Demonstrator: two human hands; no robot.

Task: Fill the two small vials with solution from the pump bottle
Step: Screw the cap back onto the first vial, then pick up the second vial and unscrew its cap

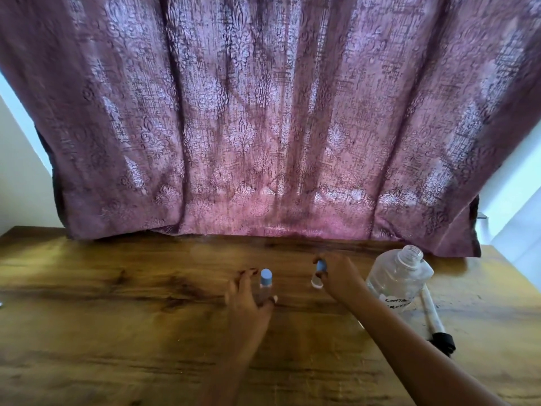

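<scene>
Near the table's (117,317) far edge, the left hand (248,301) grips a blue-capped vial (265,281); the right hand (336,276) grips a second vial (321,265), mostly hidden.

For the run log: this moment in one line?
left hand holds capped left vial on table | right hand grips right vial at blue cap | pump bottle open, pump beside it

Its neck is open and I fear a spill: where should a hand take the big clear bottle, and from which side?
Probably round the wide body of the big clear bottle, below the shoulder, from the near side: it stands upright, the pump lies at its right, and the right hand, pinching the right vial, is at its left. The left hand holds the left vial.
</scene>
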